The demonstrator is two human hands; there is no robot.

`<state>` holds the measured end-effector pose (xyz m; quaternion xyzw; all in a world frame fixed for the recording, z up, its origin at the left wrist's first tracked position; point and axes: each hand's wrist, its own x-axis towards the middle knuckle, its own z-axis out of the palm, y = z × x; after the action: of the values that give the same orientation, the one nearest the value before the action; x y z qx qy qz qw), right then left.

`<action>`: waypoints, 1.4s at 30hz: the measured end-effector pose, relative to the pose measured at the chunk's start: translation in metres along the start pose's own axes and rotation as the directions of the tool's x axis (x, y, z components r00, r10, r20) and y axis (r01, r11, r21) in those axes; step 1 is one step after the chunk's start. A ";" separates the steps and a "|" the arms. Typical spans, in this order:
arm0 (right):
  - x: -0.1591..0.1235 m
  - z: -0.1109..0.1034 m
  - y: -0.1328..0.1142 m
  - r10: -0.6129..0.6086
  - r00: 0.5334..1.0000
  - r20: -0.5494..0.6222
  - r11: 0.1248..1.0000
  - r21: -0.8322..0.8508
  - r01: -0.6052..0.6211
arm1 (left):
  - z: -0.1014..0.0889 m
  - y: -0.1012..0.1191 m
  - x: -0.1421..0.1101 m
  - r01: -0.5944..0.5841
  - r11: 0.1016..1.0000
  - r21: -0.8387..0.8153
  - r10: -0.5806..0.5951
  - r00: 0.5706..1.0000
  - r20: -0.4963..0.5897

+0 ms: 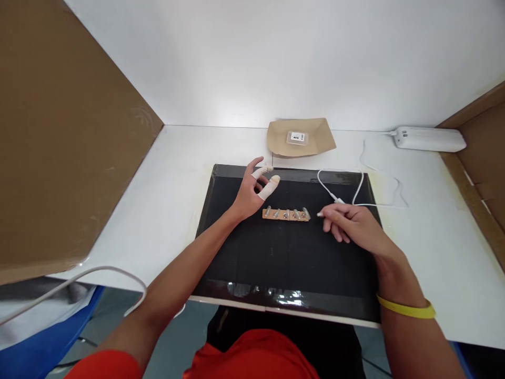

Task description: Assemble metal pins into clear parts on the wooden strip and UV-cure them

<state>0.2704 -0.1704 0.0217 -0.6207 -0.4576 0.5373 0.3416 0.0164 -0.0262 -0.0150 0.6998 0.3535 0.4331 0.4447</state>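
Observation:
My left hand point(255, 189) is held over the upper left part of a black mat point(244, 252). Its fingers are apart, with white finger covers on the thumb and index finger, and nothing shows between them. Below and right of it lies a narrow brown strip point(281, 215) carrying several small clear capsule-like pieces point(296, 214). My right hand point(351, 223) is at the strip's right end, apart from it. Its thumb and index finger pinch a small item with a white tip point(319, 215) pointing left; the fingers hide the rest.
Behind the mat sits a brown paper tray point(276, 142) with a small clear labelled box point(297, 138) in it. A white cable point(358, 189) loops beside my right hand. At the back right stands a white power strip point(430, 139). Cardboard panels point(71, 137) flank the white table.

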 end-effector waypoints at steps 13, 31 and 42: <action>0.000 0.000 -0.009 -0.088 0.977 -0.194 0.996 -0.046 0.081 | 0.001 -0.006 0.004 0.052 0.992 -0.119 -0.054 0.998 -0.019; 0.001 0.006 -0.016 -0.146 0.942 -0.301 0.989 -0.020 0.147 | 0.003 -0.005 0.006 0.069 0.990 -0.120 -0.074 0.996 -0.040; -0.005 0.018 -0.016 -0.164 0.983 -0.088 0.984 -0.081 0.157 | 0.005 -0.015 0.015 0.024 0.982 -0.185 -0.040 0.996 -0.084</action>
<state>0.2498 -0.1704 0.0348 -0.6185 -0.5091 0.4609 0.3819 0.0247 -0.0089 -0.0259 0.6302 0.3424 0.4870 0.4985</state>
